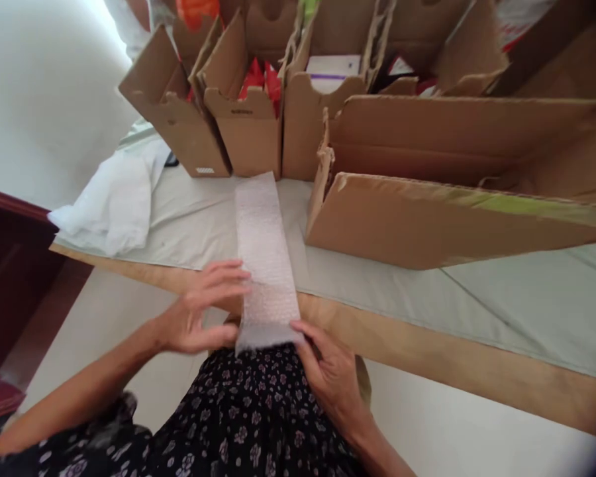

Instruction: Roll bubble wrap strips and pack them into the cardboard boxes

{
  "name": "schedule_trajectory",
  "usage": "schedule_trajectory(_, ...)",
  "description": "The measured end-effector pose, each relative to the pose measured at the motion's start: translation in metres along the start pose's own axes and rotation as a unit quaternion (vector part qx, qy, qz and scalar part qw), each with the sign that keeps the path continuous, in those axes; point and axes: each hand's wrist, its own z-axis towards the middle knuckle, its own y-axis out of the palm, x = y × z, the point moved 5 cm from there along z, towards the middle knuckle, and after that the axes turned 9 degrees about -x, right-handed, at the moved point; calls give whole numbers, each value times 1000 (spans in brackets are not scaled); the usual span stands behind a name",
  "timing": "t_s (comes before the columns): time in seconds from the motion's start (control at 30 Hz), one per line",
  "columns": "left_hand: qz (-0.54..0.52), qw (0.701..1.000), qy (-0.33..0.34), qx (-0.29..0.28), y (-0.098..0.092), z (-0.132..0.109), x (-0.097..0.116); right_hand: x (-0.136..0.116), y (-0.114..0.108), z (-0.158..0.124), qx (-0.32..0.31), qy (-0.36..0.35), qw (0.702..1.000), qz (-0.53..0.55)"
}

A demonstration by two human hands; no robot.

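Observation:
A long, narrow strip of whitish bubble wrap (265,245) lies across the table's front edge, its near end hanging slightly over towards me. My right hand (330,371) pinches the near right corner of the strip between thumb and fingers. At the strip's left edge is my left hand (208,308), with fingers stretched out and apart; the fingertips reach the edge of the wrap, and I see no grip on it.
Tall cardboard boxes (246,142) stand in a row at the back, some holding red packets (263,83). A long cardboard box (427,222) sits at right. Crumpled white plastic sheeting (116,199) lies at left on the cloth-covered table (189,218).

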Motion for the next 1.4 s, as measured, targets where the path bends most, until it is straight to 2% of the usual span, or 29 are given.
schedule_trajectory(0.03, -27, 1000, -7, -4, 10, -12, 10, -1, 1, 4, -1, 21, 1000, 9)
schedule_trajectory(0.1, -48, 997, -51, 36, 29, -27, 20, -2, 3, 12, -26, 63, 997, 25)
schedule_trajectory(0.23, -31, 959, -197, 203, 57, -33, 11, -1, 7, 27, -94, 118, 988, 31)
schedule_trajectory(0.3, 3, 948, -215, 237, 62, -27, 5, 1, 6, 28, -107, 136, 985, 25)
schedule_trajectory(0.4, 44, 953, -211, 213, 60, -17, -2, -2, -1, 24, -79, 106, 991, -29)
schedule_trajectory(0.47, 69, 954, -214, 197, 56, -14, -6, -11, -6, 22, -36, 14, 994, -102)
schedule_trajectory(0.53, 96, 953, -212, 194, 54, -12, -6, -19, -6, 21, -22, -95, 979, -178)
schedule_trajectory(0.6, 116, 952, -205, 194, 55, -10, -6, -20, 2, 24, -58, -169, 955, -238)
schedule_trajectory(0.7, 132, 950, -206, 194, 57, -12, -3, -16, 10, 35, -102, -214, 929, -284)
schedule_trajectory(0.83, 120, 955, -169, 212, 52, -23, 10, -18, 10, 49, -122, -222, 930, -268)
schedule_trajectory(0.93, 111, 968, -119, 190, 52, -26, 18, -19, 9, 59, -164, -183, 941, -234)
schedule_trajectory(1.03, 89, 966, -143, 195, 53, -22, 11, -19, 7, 65, -164, -129, 956, -205)
schedule_trajectory(1.1, 84, 960, -173, 202, 54, -16, 2, -20, 1, 65, -109, -119, 963, -214)
schedule_trajectory(1.17, 91, 957, -191, 199, 54, -11, -6, -23, -3, 63, -68, -142, 957, -243)
schedule_trajectory(1.3, 103, 951, -214, 199, 52, -8, -12, -21, 4, 59, -128, -196, 922, -309)
schedule_trajectory(1.4, 110, 949, -190, 225, 48, -14, -4, -18, 5, 64, -142, -188, 928, -290)
